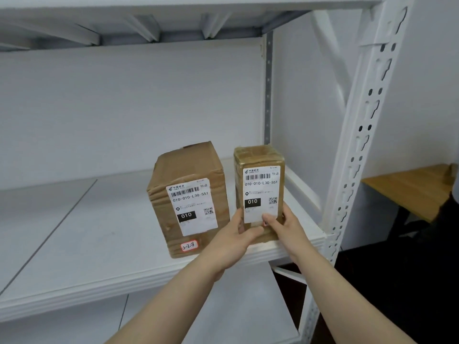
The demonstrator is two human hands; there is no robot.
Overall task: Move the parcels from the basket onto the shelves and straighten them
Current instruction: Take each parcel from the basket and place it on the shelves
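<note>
- The big parcel (188,199) is a brown cardboard box. It stands up on the white shelf (74,239), turned a little. Its front has a white label marked 010 and a small sticker marked 3-2-8.
- The small parcel (259,189) is thin, brown and wrapped in shiny tape. It stands upright just right of the big parcel, at the shelf's front edge. The left hand (231,244) and right hand (288,229) hold its bottom end.
</note>
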